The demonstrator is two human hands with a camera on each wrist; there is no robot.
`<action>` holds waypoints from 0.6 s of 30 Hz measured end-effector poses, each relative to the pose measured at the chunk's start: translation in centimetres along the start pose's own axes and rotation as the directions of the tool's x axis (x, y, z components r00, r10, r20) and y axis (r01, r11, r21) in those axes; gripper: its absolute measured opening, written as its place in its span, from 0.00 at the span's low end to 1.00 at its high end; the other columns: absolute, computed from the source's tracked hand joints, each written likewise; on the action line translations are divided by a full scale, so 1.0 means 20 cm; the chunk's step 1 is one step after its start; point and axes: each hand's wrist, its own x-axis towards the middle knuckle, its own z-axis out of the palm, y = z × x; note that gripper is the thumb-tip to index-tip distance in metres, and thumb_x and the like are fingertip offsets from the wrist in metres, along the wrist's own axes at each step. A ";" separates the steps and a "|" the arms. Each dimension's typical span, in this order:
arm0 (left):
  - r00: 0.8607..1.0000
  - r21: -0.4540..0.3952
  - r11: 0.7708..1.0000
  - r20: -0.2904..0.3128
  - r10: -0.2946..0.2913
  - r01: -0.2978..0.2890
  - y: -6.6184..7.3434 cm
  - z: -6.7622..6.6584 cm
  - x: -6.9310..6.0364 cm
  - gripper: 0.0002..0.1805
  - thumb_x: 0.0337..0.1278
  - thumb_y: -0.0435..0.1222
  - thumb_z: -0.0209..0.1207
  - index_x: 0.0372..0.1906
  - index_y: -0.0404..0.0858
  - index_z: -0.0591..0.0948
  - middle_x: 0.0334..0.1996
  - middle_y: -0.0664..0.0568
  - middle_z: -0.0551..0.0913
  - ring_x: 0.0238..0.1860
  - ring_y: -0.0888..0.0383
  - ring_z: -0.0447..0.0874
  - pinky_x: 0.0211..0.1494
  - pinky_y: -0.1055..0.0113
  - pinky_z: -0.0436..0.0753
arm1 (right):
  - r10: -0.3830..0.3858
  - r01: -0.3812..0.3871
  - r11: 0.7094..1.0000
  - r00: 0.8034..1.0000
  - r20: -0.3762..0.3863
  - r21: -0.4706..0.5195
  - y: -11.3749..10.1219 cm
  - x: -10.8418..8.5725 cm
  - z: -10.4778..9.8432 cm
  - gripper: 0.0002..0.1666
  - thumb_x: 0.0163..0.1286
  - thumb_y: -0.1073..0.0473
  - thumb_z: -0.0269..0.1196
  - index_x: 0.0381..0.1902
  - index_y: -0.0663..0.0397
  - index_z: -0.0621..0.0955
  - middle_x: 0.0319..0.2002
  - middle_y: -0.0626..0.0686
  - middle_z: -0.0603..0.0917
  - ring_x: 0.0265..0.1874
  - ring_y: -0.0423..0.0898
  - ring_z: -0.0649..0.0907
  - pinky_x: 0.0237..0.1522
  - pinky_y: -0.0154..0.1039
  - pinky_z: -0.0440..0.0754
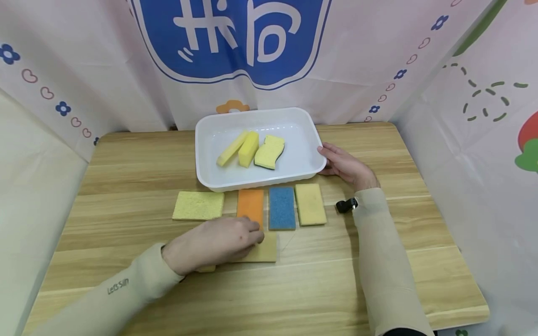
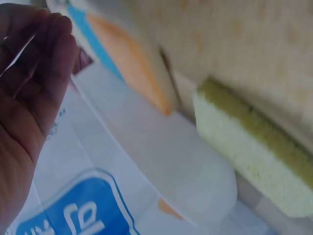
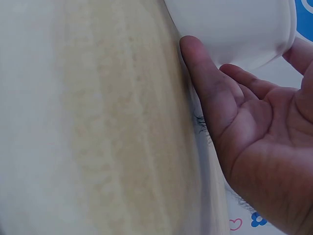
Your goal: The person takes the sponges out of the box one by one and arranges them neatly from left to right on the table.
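On table [image 1: 311, 294] | right hand [image 1: 346, 165] grips tub [image 1: 300, 147] | left hand [image 1: 216, 242] over sponge [image 1: 267, 250]

The tub [image 1: 296, 147] is plain white. The wavy sponge [image 1: 269, 151] is light yellow with a dark edge, and the fat sponge [image 1: 249, 149] is bright yellow. One flat sponge [image 1: 250, 203] is orange and another [image 1: 282, 208] is blue. The counter [image 1: 311, 289] is light brown with wood stripes. The pale cloth [image 1: 353, 60] has pink hearts [image 1: 47, 93], blue flowers [image 1: 63, 108] and a big blue badge [image 1: 233, 65]. The sleeve [image 1: 391, 261] is beige.
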 end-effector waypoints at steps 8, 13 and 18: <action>0.994 -0.124 0.988 -0.054 -0.096 0.089 -0.18 -0.10 0.04 0.05 0.76 0.32 0.76 0.48 0.40 0.90 0.39 0.54 0.89 0.38 0.61 0.88 0.44 0.65 0.93 | 0.004 -0.004 1.000 1.000 -0.003 -0.004 0.00 0.01 0.00 0.46 1.00 0.39 0.46 0.99 0.55 0.47 0.88 0.71 0.72 0.61 0.37 0.90 0.61 0.32 0.94; 0.988 -0.111 0.986 -0.081 -0.133 0.124 -0.27 -0.12 0.05 0.07 0.77 0.31 0.74 0.44 0.41 0.86 0.34 0.56 0.84 0.36 0.60 0.81 0.43 0.65 0.89 | -0.003 0.003 1.000 1.000 0.003 -0.006 0.00 0.01 0.00 0.46 1.00 0.39 0.46 0.99 0.54 0.48 0.88 0.72 0.72 0.60 0.36 0.91 0.61 0.32 0.94; 0.979 -0.170 0.970 -0.074 -0.189 0.174 -0.37 -0.15 0.07 0.04 0.78 0.30 0.73 0.49 0.38 0.89 0.39 0.53 0.90 0.39 0.59 0.86 0.48 0.61 0.93 | -0.002 0.002 1.000 1.000 0.002 -0.005 0.00 0.01 0.00 0.45 1.00 0.39 0.46 0.99 0.54 0.48 0.88 0.73 0.72 0.58 0.34 0.91 0.60 0.32 0.94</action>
